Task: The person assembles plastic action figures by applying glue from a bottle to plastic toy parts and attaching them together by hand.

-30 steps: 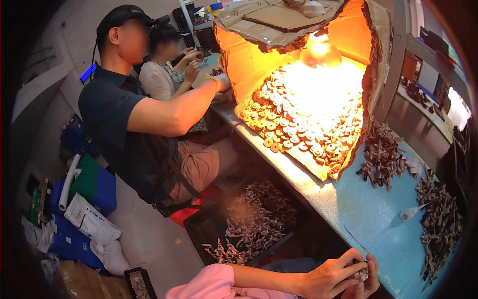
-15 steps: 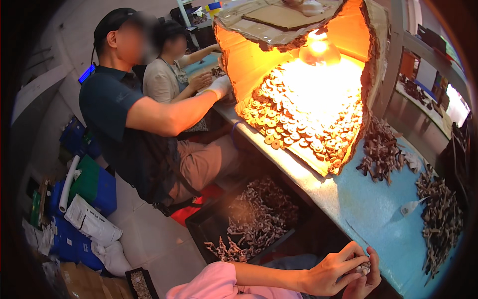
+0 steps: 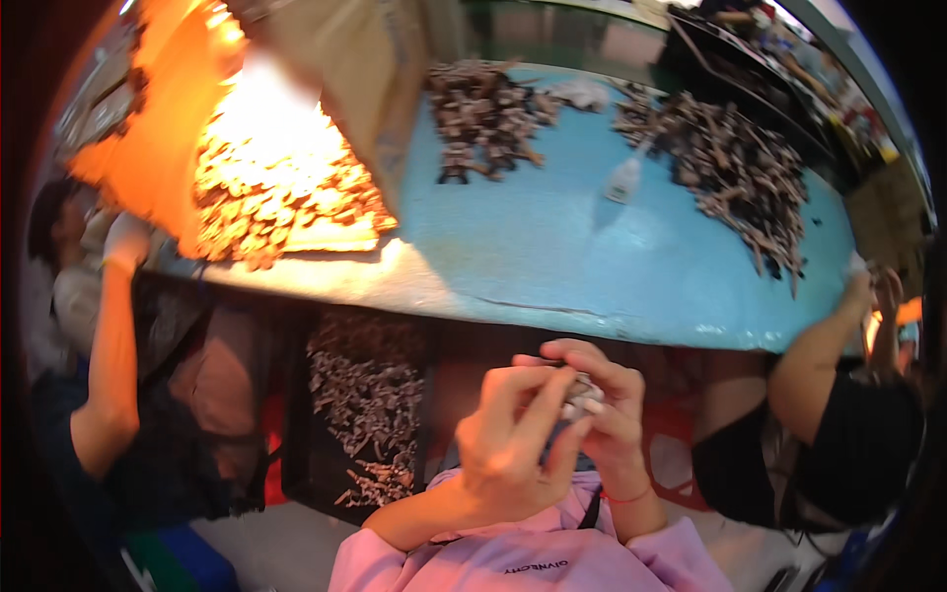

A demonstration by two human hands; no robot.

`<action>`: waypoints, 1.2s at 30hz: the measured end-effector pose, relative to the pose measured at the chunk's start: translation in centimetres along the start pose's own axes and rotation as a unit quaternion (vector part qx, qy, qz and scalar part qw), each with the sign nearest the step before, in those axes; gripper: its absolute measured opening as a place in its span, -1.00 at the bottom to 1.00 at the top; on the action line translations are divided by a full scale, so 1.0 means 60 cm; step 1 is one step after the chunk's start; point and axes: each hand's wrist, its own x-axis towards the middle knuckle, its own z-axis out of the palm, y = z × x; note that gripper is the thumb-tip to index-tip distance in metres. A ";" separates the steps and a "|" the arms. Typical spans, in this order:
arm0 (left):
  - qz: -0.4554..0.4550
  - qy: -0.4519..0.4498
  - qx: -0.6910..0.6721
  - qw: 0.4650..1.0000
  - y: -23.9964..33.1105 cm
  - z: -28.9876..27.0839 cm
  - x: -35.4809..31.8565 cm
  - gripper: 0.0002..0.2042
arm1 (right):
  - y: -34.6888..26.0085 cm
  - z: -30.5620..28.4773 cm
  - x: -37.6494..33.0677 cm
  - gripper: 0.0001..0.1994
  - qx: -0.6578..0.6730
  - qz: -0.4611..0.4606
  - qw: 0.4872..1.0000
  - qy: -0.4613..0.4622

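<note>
Close together above my lap, my left hand [image 3: 515, 434] and my right hand [image 3: 619, 405] both grip a small pale-and-brown lumpy piece [image 3: 584, 397]. Its exact kind cannot be made out, since fingers cover much of it. The fingers of both hands are bent and pressed round it. On the blue tabletop [image 3: 533, 252] beyond my hands lies a small white squeeze bottle [image 3: 623, 182] with a thin tip. It is between two heaps of brown and grey small pieces, a left heap [image 3: 483, 118] and a right heap [image 3: 740, 168].
A cardboard hood [image 3: 380, 89] with a glowing lamp covers many small round pieces [image 3: 266, 197] at the left. Below the table edge, a black tray [image 3: 296, 444] holds more small pieces. One co-worker's arm [image 3: 109, 365] is at the left, another's arm [image 3: 814, 365] at the right.
The view has swung to the right, so the hood now stands at the left and the co-worker at the right shows. My hands still hold the small piece between them.
</note>
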 end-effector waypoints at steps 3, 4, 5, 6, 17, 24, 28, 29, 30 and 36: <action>0.017 -0.028 0.052 0.998 0.008 0.005 0.003 -0.68 | 0.009 -0.007 -0.007 -0.55 0.054 -0.002 0.999 0.002; 0.017 -0.032 0.050 0.998 0.013 0.006 0.002 -0.68 | 0.014 -0.008 -0.014 -0.54 0.092 0.006 0.996 0.006; 0.022 -0.037 0.073 0.996 0.017 0.007 0.002 -0.68 | 0.017 -0.008 -0.019 -0.53 0.131 0.013 0.991 0.008; 0.027 -0.041 0.097 0.994 0.020 0.007 0.003 -0.69 | 0.019 -0.008 -0.019 -0.53 0.131 0.014 0.991 0.009; -0.156 -0.098 -0.138 0.973 -0.020 -0.010 0.005 -0.81 | -0.029 0.005 -0.007 -0.57 -0.251 0.008 0.964 0.085; -0.317 -0.117 -0.379 0.861 -0.047 -0.013 0.006 -0.72 | -0.074 0.043 -0.002 -0.58 -0.477 0.009 0.875 0.080; -0.407 -0.118 -0.539 0.728 -0.058 -0.010 0.005 -0.66 | -0.095 0.063 -0.009 -0.56 -0.492 0.020 0.865 0.099; -0.418 -0.136 -0.576 0.689 -0.061 -0.010 0.005 -0.64 | -0.092 0.061 -0.010 -0.56 -0.490 0.022 0.866 0.098; -0.420 -0.135 -0.574 0.690 -0.064 -0.010 0.006 -0.64 | -0.088 0.058 -0.010 -0.53 -0.524 -0.035 0.847 0.084; -0.435 -0.136 -0.664 0.593 -0.063 -0.008 0.013 -0.56 | -0.095 0.058 -0.015 -0.61 -0.590 -0.125 0.794 0.070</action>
